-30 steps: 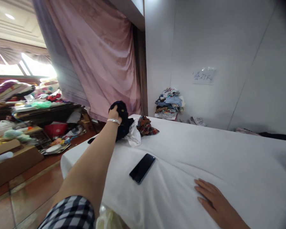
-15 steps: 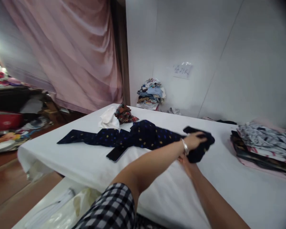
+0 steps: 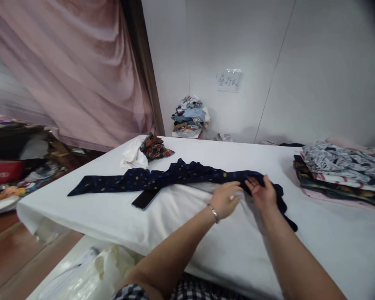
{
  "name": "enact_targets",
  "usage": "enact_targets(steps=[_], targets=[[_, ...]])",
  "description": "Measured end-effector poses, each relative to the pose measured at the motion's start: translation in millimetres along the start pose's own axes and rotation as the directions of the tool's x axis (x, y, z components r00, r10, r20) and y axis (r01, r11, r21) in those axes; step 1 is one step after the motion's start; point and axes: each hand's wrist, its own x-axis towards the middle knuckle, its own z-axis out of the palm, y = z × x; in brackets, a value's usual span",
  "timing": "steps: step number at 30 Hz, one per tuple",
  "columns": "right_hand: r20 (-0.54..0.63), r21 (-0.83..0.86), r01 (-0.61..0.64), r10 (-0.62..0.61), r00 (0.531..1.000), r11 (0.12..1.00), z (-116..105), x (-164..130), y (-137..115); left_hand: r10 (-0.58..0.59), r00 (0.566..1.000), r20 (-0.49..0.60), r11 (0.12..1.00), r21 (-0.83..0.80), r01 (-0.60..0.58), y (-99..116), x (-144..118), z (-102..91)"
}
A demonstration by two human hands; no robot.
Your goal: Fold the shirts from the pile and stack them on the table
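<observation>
A dark navy shirt (image 3: 190, 173) with blue and yellow spots lies stretched across the white table, one long sleeve (image 3: 101, 183) reaching left. Its right part is bunched and bends toward the front. My left hand (image 3: 225, 201), with a silver bracelet at the wrist, is at the shirt's near edge, fingers stretched and thumb apart. Over the right part of the shirt is my right hand (image 3: 264, 195), fingers spread and palm partly turned toward me. Neither hand visibly grips the cloth. A black phone (image 3: 146, 199) lies partly under the shirt's near edge.
White cloth (image 3: 134, 154) and a plaid garment (image 3: 156, 148) lie at the table's back left. Folded clothes (image 3: 343, 175) are stacked at the right. Behind the table rises another clothes pile (image 3: 190, 116). A plastic bag (image 3: 96, 271) sits below the front edge.
Both hands have come off the bunched right end of the shirt, and their fingers have opened. That end now lies spread farther right and toward the front. The view has shifted slightly.
</observation>
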Motion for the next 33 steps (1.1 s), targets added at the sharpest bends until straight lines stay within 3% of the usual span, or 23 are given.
enact_targets(steps=[3, 5, 9, 11, 15, 19, 21, 23, 26, 29, 31, 32, 33], targets=[[-0.178, 0.064, 0.282, -0.267, 0.947, 0.957, -15, 7, -35, -0.127, 0.981, -0.145, 0.98, 0.135, 0.146, -27, -12, -31.5], [-0.26, 0.056, 0.347, -0.322, 0.91, 0.936, -28, 12, -51, -0.163, 0.967, -0.198, 0.954, 0.218, 0.205, -39, -19, -49.9], [-0.397, -0.072, 0.271, -0.277, 0.875, 0.96, -48, 18, -53, -0.265, 0.937, -0.23, 0.837, 0.427, 0.341, -52, -33, -80.5], [-0.416, -0.104, 0.201, -0.226, 0.881, 0.974, -50, 20, -44, -0.365, 0.91, -0.198, 0.746, 0.522, 0.413, -56, -40, -91.4], [-0.393, -0.17, 0.077, -0.139, 0.909, 0.982, -39, 17, -27, -0.587, 0.803, -0.104, 0.581, 0.637, 0.507, -66, -54, -102.0], [-0.357, -0.214, 0.011, -0.089, 0.93, 0.977, -27, 8, -21, -0.657, 0.724, -0.211, 0.47, 0.637, 0.611, -78, -57, -109.5], [-0.374, -0.197, 0.003, -0.078, 0.924, 0.98, -24, 3, -26, -0.702, 0.667, -0.248, 0.433, 0.596, 0.677, -83, -54, -116.2], [-0.385, -0.156, 0.014, -0.074, 0.92, 0.988, -23, -2, -39, -0.729, 0.639, -0.244, 0.433, 0.559, 0.707, -84, -50, -124.1], [-0.38, -0.046, 0.109, -0.119, 0.917, 0.993, -30, -12, -71, -0.699, 0.67, -0.25, 0.495, 0.507, 0.706, -71, -51, -133.8], [-0.405, -0.082, 0.211, -0.226, 0.886, 0.974, -51, -23, -104, -0.607, 0.748, -0.266, 0.612, 0.445, 0.655, -47, -64, -137.4], [-0.442, -0.313, 0.06, -0.202, 0.874, 0.948, -72, -31, -122, -0.574, 0.785, -0.232, 0.666, 0.426, 0.612, -33, -80, -136.1], [-0.455, -0.481, -0.067, -0.183, 0.871, 0.874, -84, -35, -130, -0.578, 0.791, -0.198, 0.677, 0.426, 0.601, -28, -90, -134.4], [-0.429, -0.655, -0.143, -0.21, 0.879, 0.742, -94, -38, -136, -0.587, 0.793, -0.163, 0.682, 0.428, 0.593, -25, -99, -132.2]])
